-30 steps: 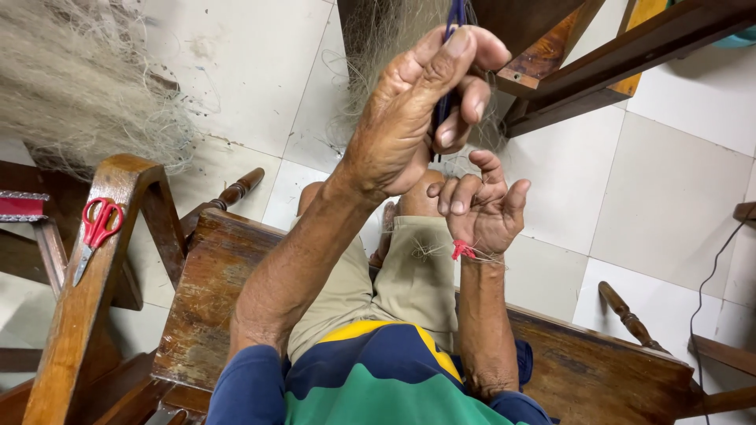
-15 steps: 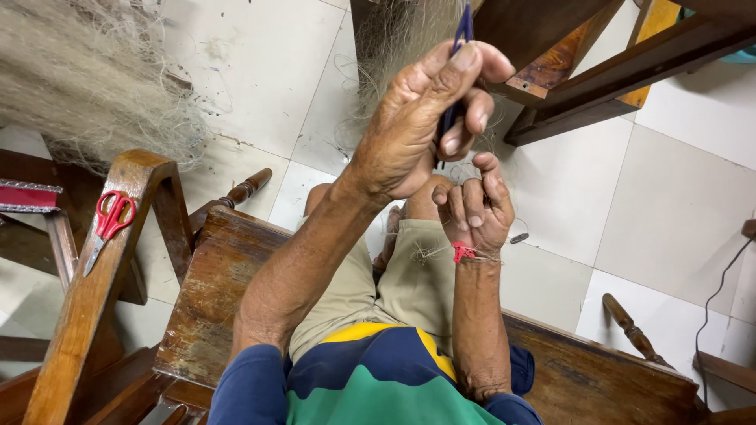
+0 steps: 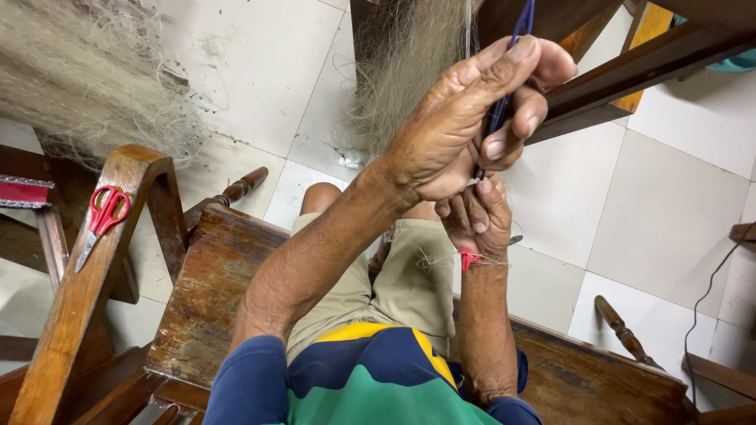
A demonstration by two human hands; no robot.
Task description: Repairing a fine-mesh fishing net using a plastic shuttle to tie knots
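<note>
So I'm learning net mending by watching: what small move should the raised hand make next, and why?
Probably draw the blue netting needle down toward the right hand. The left hand pinches it just above, and the right hand's fingers look closed on the fine net strands there.

Worn wooden bench (image 3: 201, 303) sat upon by a person, red-handled scissors (image 3: 100, 222) laid on its sloping wooden armrest (image 3: 87, 283), pale tiled floor (image 3: 669, 197) beneath, heaped fishing net (image 3: 87, 79) spread on the tiles at upper left
</note>
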